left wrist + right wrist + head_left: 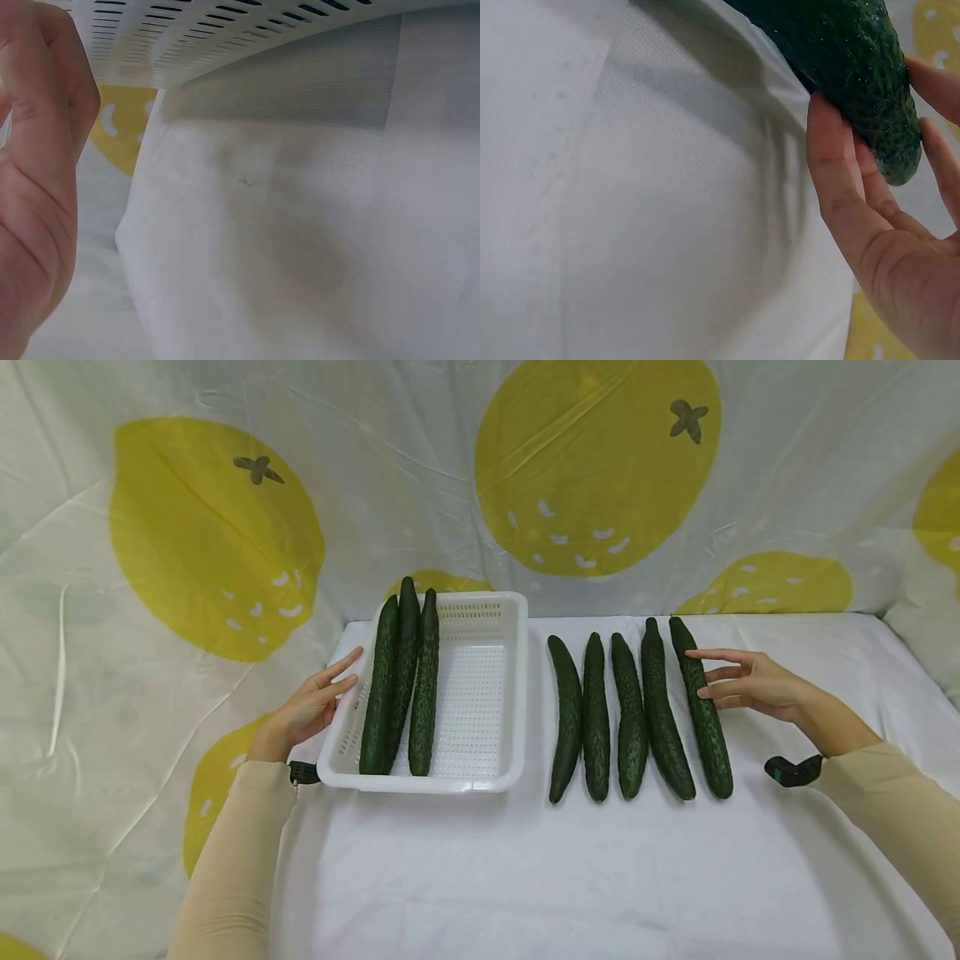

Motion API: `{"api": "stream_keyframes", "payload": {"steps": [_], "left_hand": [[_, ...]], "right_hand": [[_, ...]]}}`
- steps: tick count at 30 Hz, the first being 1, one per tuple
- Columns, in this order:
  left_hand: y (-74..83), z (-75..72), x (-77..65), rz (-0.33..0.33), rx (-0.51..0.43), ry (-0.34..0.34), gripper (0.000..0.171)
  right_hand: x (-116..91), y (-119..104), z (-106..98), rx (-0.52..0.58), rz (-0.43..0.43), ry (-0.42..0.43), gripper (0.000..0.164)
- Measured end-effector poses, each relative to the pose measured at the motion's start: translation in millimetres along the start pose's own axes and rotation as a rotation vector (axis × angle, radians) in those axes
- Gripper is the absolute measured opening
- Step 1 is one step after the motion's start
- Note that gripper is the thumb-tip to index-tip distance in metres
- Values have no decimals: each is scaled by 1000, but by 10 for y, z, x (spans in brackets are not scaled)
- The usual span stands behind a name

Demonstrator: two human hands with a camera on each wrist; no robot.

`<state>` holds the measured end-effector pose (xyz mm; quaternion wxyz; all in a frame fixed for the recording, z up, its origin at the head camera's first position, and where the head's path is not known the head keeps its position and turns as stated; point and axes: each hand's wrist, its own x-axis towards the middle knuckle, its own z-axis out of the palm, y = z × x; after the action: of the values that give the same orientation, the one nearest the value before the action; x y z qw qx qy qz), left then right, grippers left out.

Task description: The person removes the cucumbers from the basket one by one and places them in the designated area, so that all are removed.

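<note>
A white plastic basket (471, 702) stands left of the middle, with three dark green cucumbers (423, 693) side by side along its left part. My left hand (306, 708) touches the basket's left outer side, its fingers extended. The left wrist view catches this hand (41, 180) beside the slotted basket wall (187, 34); its fingertips are hidden there. Right of the basket, several cucumbers (596, 718) lie in a row. My right hand (765, 687) holds the rightmost cucumber (705, 718) near its far end. The right wrist view shows its fingers (829, 154) on both sides of that cucumber (847, 67).
White cloth (570, 877) covers the table. Behind it hangs a pale curtain (405, 468) with yellow lemon prints. A dark wrist camera (793, 770) juts out from the right sleeve, above the cloth.
</note>
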<state>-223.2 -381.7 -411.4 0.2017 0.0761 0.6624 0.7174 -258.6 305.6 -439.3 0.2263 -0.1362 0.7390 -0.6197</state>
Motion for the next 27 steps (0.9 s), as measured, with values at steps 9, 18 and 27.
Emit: {"api": "stream_keyframes", "payload": {"steps": [9,18,27], "left_hand": [[4,7,-4,3,6,4,59],[3,0,2,-4,4,5,58],[0,-10,0,-17,-24,8,58]], "right_hand": [[5,50,-26,-38,47,31,63],[25,124,-44,-90,74,36,64],[63,125,-43,-225,50,36,66]]}}
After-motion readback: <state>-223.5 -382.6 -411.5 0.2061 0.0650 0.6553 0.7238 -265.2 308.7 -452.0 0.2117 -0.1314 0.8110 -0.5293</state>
